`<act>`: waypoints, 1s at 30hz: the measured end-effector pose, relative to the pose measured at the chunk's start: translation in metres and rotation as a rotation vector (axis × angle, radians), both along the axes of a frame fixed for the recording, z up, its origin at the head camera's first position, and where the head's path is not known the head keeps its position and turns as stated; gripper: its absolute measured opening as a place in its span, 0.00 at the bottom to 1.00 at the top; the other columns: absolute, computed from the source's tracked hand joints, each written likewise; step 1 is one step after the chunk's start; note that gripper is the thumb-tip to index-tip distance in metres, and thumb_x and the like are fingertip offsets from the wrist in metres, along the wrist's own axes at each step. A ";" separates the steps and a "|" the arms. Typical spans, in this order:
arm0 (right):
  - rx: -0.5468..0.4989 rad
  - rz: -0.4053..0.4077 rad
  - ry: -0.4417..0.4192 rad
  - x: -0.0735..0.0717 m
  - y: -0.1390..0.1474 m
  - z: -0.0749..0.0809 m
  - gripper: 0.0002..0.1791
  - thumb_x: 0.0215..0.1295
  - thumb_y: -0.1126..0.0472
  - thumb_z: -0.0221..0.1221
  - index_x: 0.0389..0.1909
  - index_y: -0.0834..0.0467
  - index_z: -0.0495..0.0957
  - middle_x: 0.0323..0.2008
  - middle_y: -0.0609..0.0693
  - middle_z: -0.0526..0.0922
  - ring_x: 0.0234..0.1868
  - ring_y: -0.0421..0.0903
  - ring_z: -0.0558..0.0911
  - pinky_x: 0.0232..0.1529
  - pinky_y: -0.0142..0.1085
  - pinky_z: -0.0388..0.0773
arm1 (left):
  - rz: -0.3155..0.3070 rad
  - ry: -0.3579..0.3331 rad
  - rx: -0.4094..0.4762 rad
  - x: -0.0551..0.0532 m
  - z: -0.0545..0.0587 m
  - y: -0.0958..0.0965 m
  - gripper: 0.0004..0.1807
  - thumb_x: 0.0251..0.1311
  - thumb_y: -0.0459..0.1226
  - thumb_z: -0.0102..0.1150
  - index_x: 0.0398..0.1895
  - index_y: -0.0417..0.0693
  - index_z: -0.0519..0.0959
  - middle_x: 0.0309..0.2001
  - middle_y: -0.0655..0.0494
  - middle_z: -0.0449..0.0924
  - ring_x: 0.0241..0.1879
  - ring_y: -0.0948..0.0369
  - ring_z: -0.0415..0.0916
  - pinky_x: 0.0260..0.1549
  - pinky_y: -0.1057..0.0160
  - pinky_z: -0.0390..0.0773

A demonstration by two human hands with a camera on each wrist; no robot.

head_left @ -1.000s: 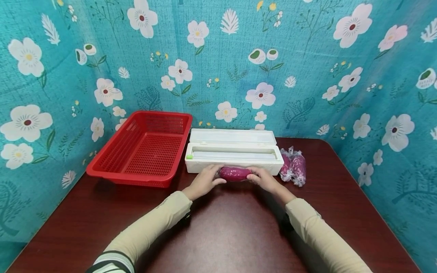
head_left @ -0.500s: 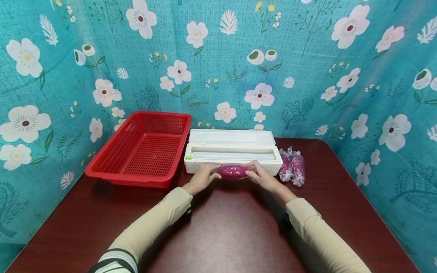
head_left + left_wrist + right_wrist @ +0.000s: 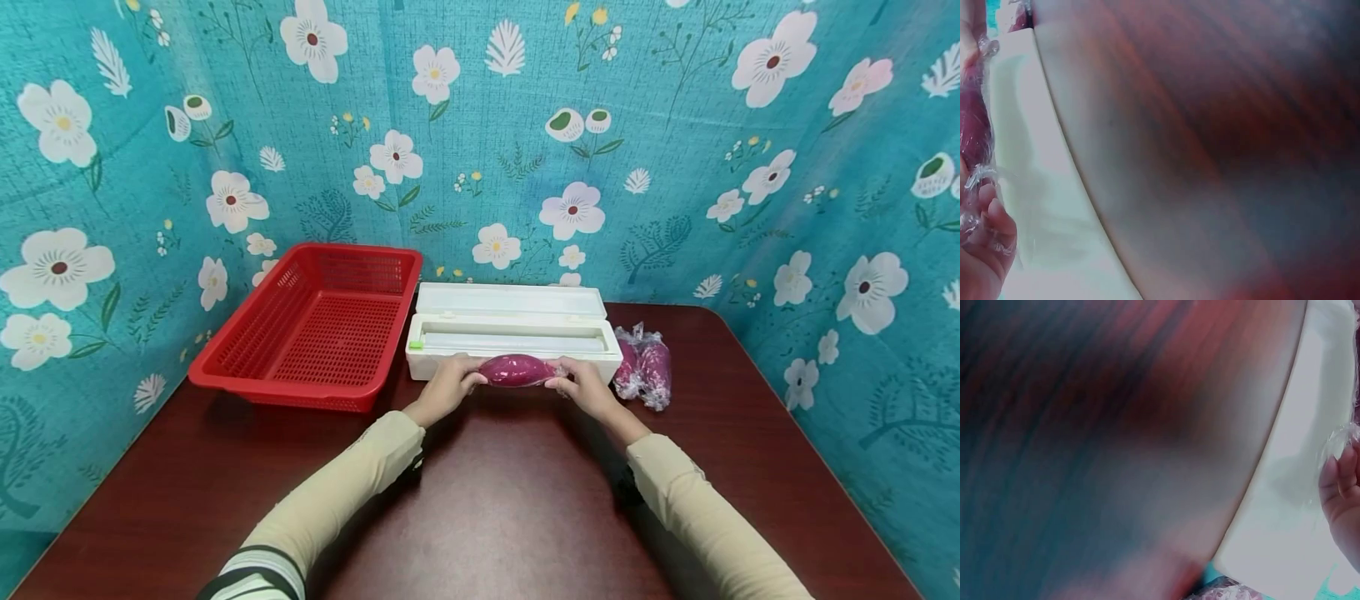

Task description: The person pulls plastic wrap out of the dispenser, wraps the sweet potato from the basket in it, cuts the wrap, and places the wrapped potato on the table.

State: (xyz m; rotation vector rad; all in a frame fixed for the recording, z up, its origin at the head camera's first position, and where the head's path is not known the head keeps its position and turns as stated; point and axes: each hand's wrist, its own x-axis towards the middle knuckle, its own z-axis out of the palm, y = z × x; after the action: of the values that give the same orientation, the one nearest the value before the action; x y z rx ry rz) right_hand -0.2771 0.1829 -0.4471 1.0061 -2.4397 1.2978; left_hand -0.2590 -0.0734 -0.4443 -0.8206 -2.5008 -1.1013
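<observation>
A purple sweet potato (image 3: 514,371) in clear plastic wrap is held level between both hands, in front of a white cling film box (image 3: 423,367). My left hand (image 3: 447,385) pinches the gathered wrap at its left end; crumpled film (image 3: 979,178) shows among those fingers in the left wrist view. At the other end my right hand (image 3: 588,388) pinches the wrap, and film (image 3: 1338,434) stands out over its fingertips in the right wrist view. The box lid (image 3: 510,298) is tipped back, with a pale film roll (image 3: 510,342) and a green slider (image 3: 416,344) inside.
A red perforated basket (image 3: 360,388) stands left of the box. Two wrapped purple sweet potatoes (image 3: 656,371) lie at its right end. All rest on a dark red-brown table (image 3: 487,500), with a blue flowered cloth (image 3: 480,183) hanging close behind and along both sides.
The sweet potato has risen slightly and turned about its length between the hands. Its wrap looks drawn tighter at the ends, with the fingers now out at the film's gathered tips.
</observation>
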 end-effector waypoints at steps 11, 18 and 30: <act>0.080 -0.070 0.086 -0.002 -0.001 -0.003 0.16 0.39 0.67 0.66 0.14 0.59 0.66 0.22 0.52 0.78 0.19 0.37 0.67 0.18 0.29 0.65 | 0.088 -0.414 0.206 0.001 0.008 0.004 0.13 0.45 0.27 0.63 0.37 0.28 0.79 0.23 0.42 0.80 0.14 0.66 0.70 0.16 0.69 0.73; 0.096 -0.050 0.042 -0.004 0.002 0.000 0.14 0.41 0.66 0.65 0.13 0.58 0.66 0.14 0.46 0.72 0.17 0.35 0.66 0.18 0.27 0.64 | -0.031 -0.485 0.352 -0.016 -0.003 -0.003 0.07 0.51 0.28 0.60 0.33 0.33 0.81 0.20 0.43 0.79 0.16 0.60 0.74 0.17 0.64 0.76; 0.232 -0.062 0.255 -0.005 0.007 -0.004 0.08 0.43 0.66 0.67 0.18 0.58 0.76 0.22 0.44 0.73 0.23 0.38 0.69 0.24 0.32 0.69 | 0.231 -0.132 -0.079 -0.004 0.002 0.002 0.09 0.41 0.37 0.68 0.29 0.44 0.85 0.27 0.54 0.82 0.29 0.60 0.79 0.27 0.67 0.74</act>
State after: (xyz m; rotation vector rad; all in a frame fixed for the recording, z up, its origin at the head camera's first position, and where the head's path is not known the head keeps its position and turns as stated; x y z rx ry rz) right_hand -0.2820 0.1894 -0.4507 1.0672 -2.4370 0.8231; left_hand -0.2631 -0.0710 -0.4418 -0.4759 -2.6800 -1.0133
